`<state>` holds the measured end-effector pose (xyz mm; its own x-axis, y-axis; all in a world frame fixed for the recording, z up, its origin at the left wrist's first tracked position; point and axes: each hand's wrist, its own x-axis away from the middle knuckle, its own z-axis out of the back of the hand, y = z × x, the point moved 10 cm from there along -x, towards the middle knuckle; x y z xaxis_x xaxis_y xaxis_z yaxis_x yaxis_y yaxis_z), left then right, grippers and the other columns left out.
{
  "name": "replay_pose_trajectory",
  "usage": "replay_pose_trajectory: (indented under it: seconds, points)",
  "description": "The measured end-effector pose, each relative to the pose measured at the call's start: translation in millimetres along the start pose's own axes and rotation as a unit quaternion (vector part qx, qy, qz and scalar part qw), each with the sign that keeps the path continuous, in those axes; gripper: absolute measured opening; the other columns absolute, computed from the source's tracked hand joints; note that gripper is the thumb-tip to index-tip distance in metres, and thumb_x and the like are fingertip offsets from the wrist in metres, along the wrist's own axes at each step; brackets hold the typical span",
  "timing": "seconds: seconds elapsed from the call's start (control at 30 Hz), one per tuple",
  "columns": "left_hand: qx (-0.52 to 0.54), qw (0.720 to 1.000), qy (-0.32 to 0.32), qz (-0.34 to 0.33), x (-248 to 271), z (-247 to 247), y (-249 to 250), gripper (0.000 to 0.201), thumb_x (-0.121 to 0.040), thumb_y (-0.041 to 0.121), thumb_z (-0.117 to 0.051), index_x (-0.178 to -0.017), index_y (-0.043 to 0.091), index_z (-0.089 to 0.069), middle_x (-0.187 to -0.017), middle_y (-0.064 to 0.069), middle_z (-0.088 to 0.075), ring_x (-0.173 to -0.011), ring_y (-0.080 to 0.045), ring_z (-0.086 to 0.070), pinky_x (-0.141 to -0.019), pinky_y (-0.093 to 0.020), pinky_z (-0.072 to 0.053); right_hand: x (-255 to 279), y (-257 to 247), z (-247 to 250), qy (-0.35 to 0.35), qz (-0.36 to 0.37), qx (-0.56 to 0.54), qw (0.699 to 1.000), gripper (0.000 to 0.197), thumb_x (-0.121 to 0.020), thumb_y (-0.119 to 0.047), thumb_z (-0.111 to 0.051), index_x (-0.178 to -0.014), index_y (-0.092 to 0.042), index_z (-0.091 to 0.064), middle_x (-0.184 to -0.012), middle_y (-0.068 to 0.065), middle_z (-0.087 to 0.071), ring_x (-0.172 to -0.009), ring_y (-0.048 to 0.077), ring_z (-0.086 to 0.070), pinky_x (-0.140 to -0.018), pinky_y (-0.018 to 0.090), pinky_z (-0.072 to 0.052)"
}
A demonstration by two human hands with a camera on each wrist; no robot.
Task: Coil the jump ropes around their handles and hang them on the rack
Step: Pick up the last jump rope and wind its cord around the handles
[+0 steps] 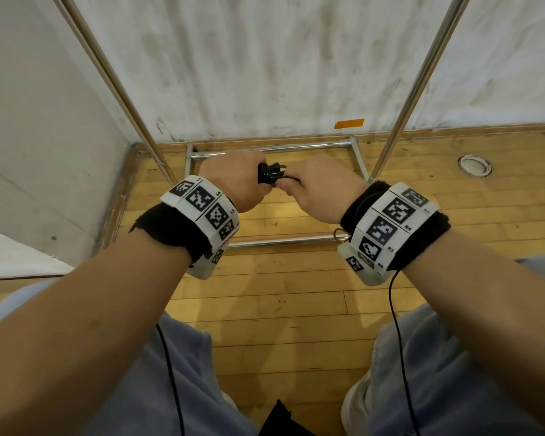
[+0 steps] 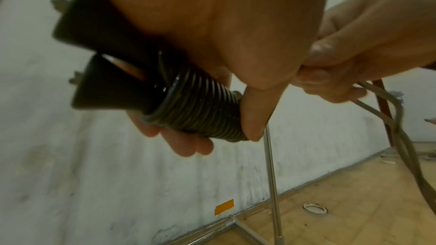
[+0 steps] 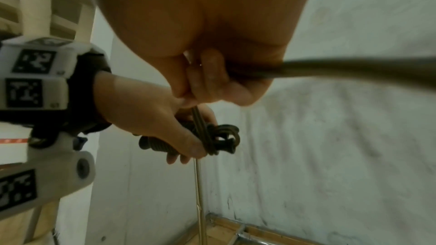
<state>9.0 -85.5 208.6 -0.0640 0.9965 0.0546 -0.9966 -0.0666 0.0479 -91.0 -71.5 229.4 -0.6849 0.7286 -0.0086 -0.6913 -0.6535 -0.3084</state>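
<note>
Two black jump-rope handles lie side by side in my left hand, with the dark rope wound round them in many tight turns. My left thumb presses on the end of the coil. My right hand sits just right of the bundle and pinches the loose rope between thumb and fingers. In the right wrist view the free rope trails off to the right. The handles barely show between the two hands in the head view.
A metal rack stands ahead: two slanted uprights and a rectangular base frame on the wooden floor. White walls form a corner behind it, with orange tape low on the wall. A round floor fitting lies to the right.
</note>
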Motion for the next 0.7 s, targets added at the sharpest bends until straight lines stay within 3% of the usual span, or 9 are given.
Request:
replay_pose_trajectory:
  seconds: [0.17,0.33,0.43,0.53,0.6,0.63,0.7]
  points:
    - [0.039,0.996,-0.042,-0.074,4.9,-6.6,23.3,0.026,-0.086,0.045,-0.060,-0.109,0.036,-0.061,-0.090,0.010,-0.063,-0.085,-0.017,-0.059,-0.072,-0.034,-0.050,-5.1,16.3,22.5,0.071,-0.008,-0.033,0.997,0.031,-0.099,-0.032,-0.040,-0.070,-0.022,-0.048,-0.063,-0.009,-0.045,-0.058,0.006,-0.041,-0.052,0.020,-0.026]
    - [0.119,0.984,-0.003,-0.131,15.0,14.3,36.2,0.030,-0.081,0.056,-0.061,-0.103,0.036,-0.061,-0.072,0.020,-0.052,-0.075,-0.012,-0.055,-0.058,-0.025,-0.038,-6.1,40.3,42.3,0.133,-0.042,-0.184,0.973,0.029,-0.096,-0.032,-0.049,-0.077,-0.014,-0.062,-0.057,-0.008,-0.042,-0.049,0.001,-0.042,-0.050,0.009,-0.032]
    - [0.158,0.978,0.022,-0.131,21.1,23.4,38.5,0.044,-0.072,0.070,-0.060,-0.090,0.031,-0.066,-0.067,0.013,-0.058,-0.067,-0.011,-0.057,-0.058,-0.030,-0.044,-7.9,47.5,39.6,0.121,-0.057,-0.258,0.957,0.028,-0.094,-0.033,-0.052,-0.078,-0.016,-0.067,-0.054,-0.009,-0.044,-0.046,0.000,-0.040,-0.048,0.011,-0.031]
    - [0.188,0.972,0.062,-0.125,26.8,35.1,37.3,0.038,-0.075,0.064,-0.062,-0.088,0.029,-0.069,-0.066,0.008,-0.062,-0.064,-0.011,-0.057,-0.056,-0.030,-0.046,-8.3,51.5,32.7,0.108,-0.074,-0.334,0.933,0.029,-0.094,-0.033,-0.053,-0.069,-0.024,-0.064,-0.044,-0.016,-0.046,-0.043,-0.002,-0.042,-0.048,0.008,-0.031]
    - [0.214,0.965,0.092,-0.123,30.9,44.4,35.5,0.029,-0.078,0.057,-0.064,-0.091,0.032,-0.070,-0.067,0.009,-0.064,-0.063,-0.008,-0.058,-0.054,-0.026,-0.044,-7.6,55.0,28.5,0.109,-0.083,-0.393,0.909,0.033,-0.094,-0.033,-0.054,-0.064,-0.024,-0.062,-0.049,-0.011,-0.044,-0.047,0.005,-0.040,-0.052,0.017,-0.034]
    - [0.228,0.961,0.100,-0.123,32.9,48.0,35.0,0.027,-0.078,0.055,-0.063,-0.093,0.034,-0.070,-0.067,0.010,-0.064,-0.063,-0.007,-0.058,-0.053,-0.025,-0.044,-7.5,55.8,25.6,0.108,-0.085,-0.429,0.893,0.035,-0.094,-0.033,-0.054,-0.062,-0.022,-0.062,-0.055,-0.002,-0.046,-0.052,0.011,-0.041,-0.053,0.023,-0.035]
    - [0.262,0.952,0.111,-0.116,35.6,53.2,32.8,0.028,-0.077,0.054,-0.063,-0.097,0.036,-0.070,-0.067,0.012,-0.066,-0.061,-0.004,-0.058,-0.053,-0.025,-0.045,-7.3,55.7,18.4,0.102,-0.091,-0.500,0.855,0.034,-0.094,-0.033,-0.054,-0.065,-0.019,-0.065,-0.062,0.005,-0.048,-0.056,0.018,-0.041,-0.052,0.027,-0.035]
